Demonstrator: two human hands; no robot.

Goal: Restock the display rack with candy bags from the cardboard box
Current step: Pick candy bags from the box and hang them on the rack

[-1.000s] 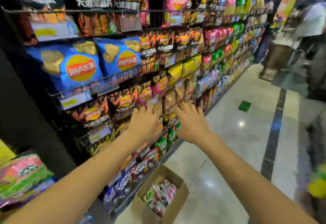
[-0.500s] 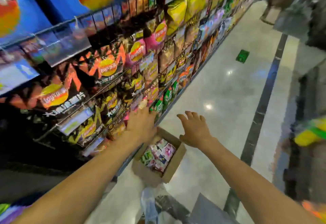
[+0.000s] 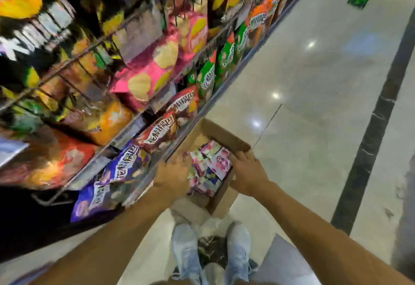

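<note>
The open cardboard box [image 3: 221, 132] sits on the floor against the foot of the display rack [image 3: 107, 148]. It is filled with several small pink, white and green candy bags [image 3: 219, 161]. My left hand [image 3: 173, 177] lies over the box's left wall, fingers bent down inside next to the bags. My right hand [image 3: 248, 172] lies over the right wall, fingers curled over the rim beside a pink bag. Both sets of fingertips are partly hidden.
The rack's wire shelves hold pink, orange, purple, dark red and green snack bags [image 3: 148, 76], blurred by motion. My two pale shoes [image 3: 186, 251] stand just behind the box. Glossy tiled floor [image 3: 314, 105] with a dark stripe [image 3: 370, 139] stretches to the right.
My view has swung down from the shelves to the floor. Both hands dropped from the rack front to the box and now lie over its two side walls.
</note>
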